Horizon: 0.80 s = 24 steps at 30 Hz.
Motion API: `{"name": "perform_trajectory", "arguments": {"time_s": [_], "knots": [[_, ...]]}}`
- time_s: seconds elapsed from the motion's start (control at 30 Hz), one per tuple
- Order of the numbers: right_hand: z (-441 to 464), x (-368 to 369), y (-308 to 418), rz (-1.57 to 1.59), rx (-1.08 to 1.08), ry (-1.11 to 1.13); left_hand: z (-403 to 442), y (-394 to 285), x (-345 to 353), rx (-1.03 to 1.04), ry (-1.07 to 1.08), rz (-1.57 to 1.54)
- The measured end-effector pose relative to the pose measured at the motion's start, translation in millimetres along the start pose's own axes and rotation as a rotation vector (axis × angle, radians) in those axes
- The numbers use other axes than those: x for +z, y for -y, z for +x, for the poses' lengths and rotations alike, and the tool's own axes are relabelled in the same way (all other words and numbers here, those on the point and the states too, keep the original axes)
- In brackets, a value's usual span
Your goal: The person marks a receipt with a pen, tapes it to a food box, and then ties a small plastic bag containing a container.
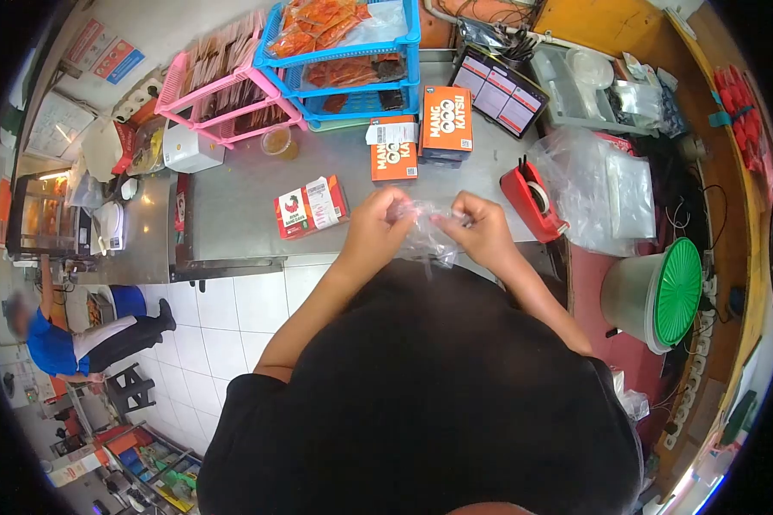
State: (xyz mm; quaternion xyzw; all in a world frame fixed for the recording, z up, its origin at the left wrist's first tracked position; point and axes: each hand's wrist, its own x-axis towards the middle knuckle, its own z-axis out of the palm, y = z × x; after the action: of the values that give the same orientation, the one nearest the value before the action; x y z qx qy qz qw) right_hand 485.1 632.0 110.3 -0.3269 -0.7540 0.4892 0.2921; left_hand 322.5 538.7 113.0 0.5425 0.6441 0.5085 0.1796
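A clear plastic bag (429,233) hangs crumpled between my two hands, close to my chest at the counter's front edge. My left hand (376,225) pinches it on one side, and the fingers of my right hand (477,225) are closed on the other side. To the left of my left hand lies a red and white food box (311,208) with a paper slip on top. Beyond my hands an orange box (394,154) bears a white receipt, and a taller stack of orange boxes (447,120) stands beside it.
A red tape dispenser (532,202) and clear plastic bags (631,197) are at the right. Behind stand a tablet (500,90), a blue rack (339,56), a pink rack (223,112) and a cup (280,142). A person in a blue shirt (53,343) is far left.
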Motion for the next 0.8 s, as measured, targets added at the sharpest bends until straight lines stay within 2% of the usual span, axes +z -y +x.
{"name": "perform_trajectory", "arguments": {"time_s": [0.07, 0.17, 0.3, 0.4, 0.47, 0.5, 0.57, 0.6, 0.67, 0.7, 0.73, 0.8], "knots": [[-2, -7, -4, -0.218, 0.017, 0.152, 0, 3, -6, -0.188, 0.109, 0.013], [1, -21, 3, -0.304, -0.025, 0.197, 6, 13, -17, -0.213, 0.13, 0.16], [1, -18, 0, -0.391, -0.147, 0.177, 16, 17, -30, -0.16, 0.093, 0.293], [7, -14, -4, -0.374, -0.203, 0.056, 19, 36, -34, -0.176, 0.05, 0.274], [13, -11, -5, -0.493, -0.253, -0.08, 15, 28, -17, -0.354, -0.152, -0.683], [17, -10, -10, -0.496, -0.255, -0.079, 10, 24, -15, -0.352, -0.153, -0.686], [27, -6, -28, -0.233, -0.122, -0.175, -1, 17, -14, -0.742, 0.11, -1.212], [29, -1, -34, -0.236, -0.123, -0.173, -2, 17, -13, -0.74, 0.107, -1.217], [32, 9, -41, 0.412, 0.066, -0.13, -6, 19, -14, -0.738, 0.359, -1.05], [29, 6, -23, 0.688, 0.336, -0.029, -6, 33, -17, -0.568, 0.419, -0.811], [28, 11, -17, 0.684, 0.337, -0.016, -4, 48, -22, -0.568, 0.405, -0.815], [28, 24, -8, 1.066, 0.638, 0.221, 2, 67, -36, -0.603, 0.193, -0.695]]}}
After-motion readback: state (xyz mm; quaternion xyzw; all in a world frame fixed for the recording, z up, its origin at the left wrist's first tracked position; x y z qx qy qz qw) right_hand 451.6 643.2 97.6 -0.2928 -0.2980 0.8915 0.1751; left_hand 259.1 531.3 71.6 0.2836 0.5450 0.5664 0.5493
